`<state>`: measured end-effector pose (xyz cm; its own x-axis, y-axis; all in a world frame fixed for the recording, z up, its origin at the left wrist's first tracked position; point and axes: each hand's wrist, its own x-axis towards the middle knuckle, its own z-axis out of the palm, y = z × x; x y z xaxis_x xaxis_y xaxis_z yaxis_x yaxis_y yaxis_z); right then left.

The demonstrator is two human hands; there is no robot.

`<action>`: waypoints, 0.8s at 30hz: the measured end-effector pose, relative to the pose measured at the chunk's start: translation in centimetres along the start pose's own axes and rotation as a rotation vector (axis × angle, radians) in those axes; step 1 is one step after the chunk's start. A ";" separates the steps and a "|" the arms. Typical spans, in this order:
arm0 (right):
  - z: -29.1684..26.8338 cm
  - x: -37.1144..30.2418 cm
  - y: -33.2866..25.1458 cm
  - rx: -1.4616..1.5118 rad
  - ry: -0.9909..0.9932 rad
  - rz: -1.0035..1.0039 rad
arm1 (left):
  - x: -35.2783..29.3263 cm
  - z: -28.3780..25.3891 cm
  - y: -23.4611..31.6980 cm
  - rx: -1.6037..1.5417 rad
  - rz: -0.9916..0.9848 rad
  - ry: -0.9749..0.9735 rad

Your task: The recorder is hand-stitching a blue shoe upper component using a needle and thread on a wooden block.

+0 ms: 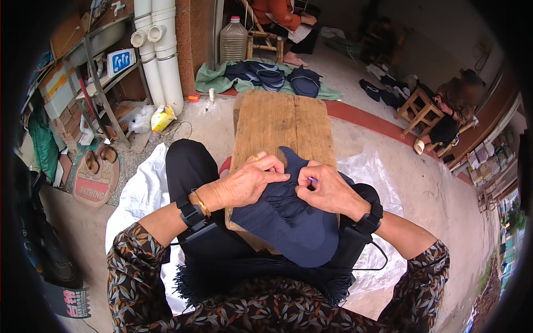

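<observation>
A dark navy knitted shoe upper (288,216) lies on my lap and over the near end of a worn wooden board (280,125). My left hand (250,180) pinches the fabric's upper edge, fingers closed on it. My right hand (327,188) presses on the fabric beside it and holds a thin pale tool, like a small hook or needle, between thumb and finger. Both wrists wear black bands with cables. A dark fringe (244,277) hangs across my lap below the piece.
White plastic sheets (139,191) cover the concrete floor on both sides. More dark shoe uppers (272,75) lie on a green cloth beyond the board. A seated person (280,16) is at the back, another person (449,119) beside a wooden stool (419,108) at right. White pipes (158,50) and a metal rack stand left.
</observation>
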<state>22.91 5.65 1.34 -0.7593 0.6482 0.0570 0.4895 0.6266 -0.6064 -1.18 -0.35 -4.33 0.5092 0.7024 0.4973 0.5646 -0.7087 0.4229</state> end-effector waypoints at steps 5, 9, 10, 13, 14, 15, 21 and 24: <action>-2.1 0.6 0.5 0.047 -0.026 0.041 | 1.8 -2.1 -1.4 -0.020 0.113 -0.064; -1.0 -0.4 0.7 0.030 0.009 -0.018 | 2.5 -3.4 -0.3 -0.003 -0.095 -0.046; -0.7 -0.6 0.8 0.012 0.029 0.022 | 2.5 -3.2 0.5 0.052 -0.036 0.062; 0.0 -0.8 1.1 0.009 0.077 0.052 | 1.9 -2.4 2.9 0.000 -0.253 -0.044; 0.1 -0.8 1.2 0.010 0.086 0.038 | 1.9 -2.1 3.3 -0.027 -0.290 -0.027; 0.1 -0.8 1.3 0.009 0.100 0.024 | 2.0 -2.0 3.5 -0.018 -0.297 -0.025; 0.5 -0.9 2.1 0.018 0.160 -0.059 | 3.0 -1.8 3.3 0.171 -0.327 -0.104; 0.7 -1.0 2.3 0.020 0.176 -0.090 | 3.2 -2.1 3.7 0.165 -0.305 -0.079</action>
<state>24.52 6.18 -0.68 -0.7121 0.6567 0.2484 0.4128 0.6777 -0.6085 1.21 -0.85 0.41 0.3463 0.8874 0.3043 0.7926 -0.4503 0.4111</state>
